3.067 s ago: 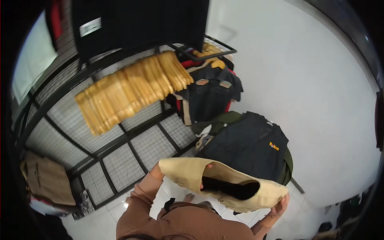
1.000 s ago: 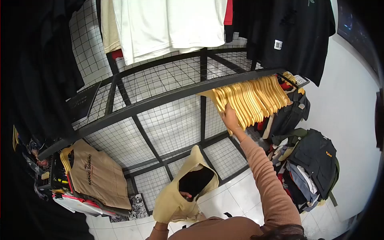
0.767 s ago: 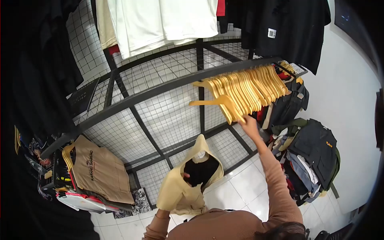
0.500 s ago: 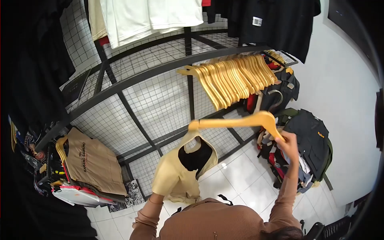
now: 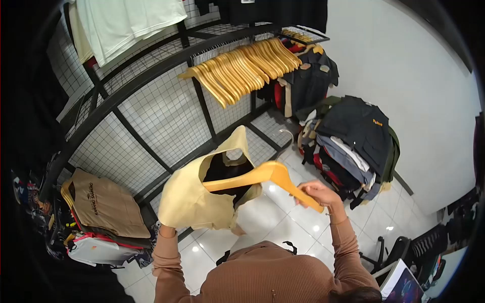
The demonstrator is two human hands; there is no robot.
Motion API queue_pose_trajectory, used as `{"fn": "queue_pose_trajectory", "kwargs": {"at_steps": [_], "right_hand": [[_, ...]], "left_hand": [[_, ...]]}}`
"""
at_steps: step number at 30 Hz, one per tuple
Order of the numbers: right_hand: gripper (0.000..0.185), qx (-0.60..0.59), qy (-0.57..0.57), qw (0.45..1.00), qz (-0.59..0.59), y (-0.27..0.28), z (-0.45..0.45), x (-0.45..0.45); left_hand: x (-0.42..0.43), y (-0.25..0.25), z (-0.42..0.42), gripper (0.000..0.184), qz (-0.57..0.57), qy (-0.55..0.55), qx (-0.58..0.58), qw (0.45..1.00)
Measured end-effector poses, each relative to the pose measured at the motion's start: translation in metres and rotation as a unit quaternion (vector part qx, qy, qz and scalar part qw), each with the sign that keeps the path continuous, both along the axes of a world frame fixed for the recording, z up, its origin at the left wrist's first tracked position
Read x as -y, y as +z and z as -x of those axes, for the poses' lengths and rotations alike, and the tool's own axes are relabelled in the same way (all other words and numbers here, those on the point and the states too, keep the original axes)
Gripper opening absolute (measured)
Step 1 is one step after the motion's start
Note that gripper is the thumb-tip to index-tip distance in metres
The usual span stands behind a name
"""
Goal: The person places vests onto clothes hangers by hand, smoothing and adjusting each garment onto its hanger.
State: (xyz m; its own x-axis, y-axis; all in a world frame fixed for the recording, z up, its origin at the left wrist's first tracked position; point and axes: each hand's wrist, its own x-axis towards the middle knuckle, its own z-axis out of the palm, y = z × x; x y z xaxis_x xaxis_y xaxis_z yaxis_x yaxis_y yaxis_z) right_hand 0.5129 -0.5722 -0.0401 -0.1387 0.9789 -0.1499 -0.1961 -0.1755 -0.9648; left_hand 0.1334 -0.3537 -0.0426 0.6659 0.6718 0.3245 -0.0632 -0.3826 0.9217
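Observation:
A pale yellow shirt (image 5: 184,197) with a dark inside hangs in front of me, its neck opening facing up. My left hand (image 5: 167,231) goes up under the shirt from below; only the wrist shows and the cloth hides the fingers. My right hand (image 5: 319,193) is closed around one arm of a wooden hanger (image 5: 273,172). The hanger's other arm reaches into the shirt's neck opening. Its metal hook (image 5: 288,135) points up and away from me.
A row of wooden hangers (image 5: 237,70) hangs on the black rack (image 5: 136,96). Piled dark clothes (image 5: 353,131) stand on the tiled floor at right. A brown garment (image 5: 103,204) hangs at lower left, and a white shirt (image 5: 126,25) at top left.
The hanger's far arm has come down and left, from above the shirt into its neck opening. My right hand has moved down and left. The view has turned right.

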Motion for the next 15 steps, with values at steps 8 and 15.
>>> {"fn": "queue_pose_trajectory", "kwargs": {"at_steps": [8,15], "right_hand": [[0.047,0.089,0.002,0.980,-0.178,-0.067,0.065,0.039],[0.037,0.535,-0.303,0.766,-0.185,-0.034,0.078,0.034]], "left_hand": [[-0.008,-0.015,0.019,0.052,0.338,-0.172,0.182,0.907],[0.035,0.068,-0.023,0.049,0.187,-0.168,0.098,0.963]]}}
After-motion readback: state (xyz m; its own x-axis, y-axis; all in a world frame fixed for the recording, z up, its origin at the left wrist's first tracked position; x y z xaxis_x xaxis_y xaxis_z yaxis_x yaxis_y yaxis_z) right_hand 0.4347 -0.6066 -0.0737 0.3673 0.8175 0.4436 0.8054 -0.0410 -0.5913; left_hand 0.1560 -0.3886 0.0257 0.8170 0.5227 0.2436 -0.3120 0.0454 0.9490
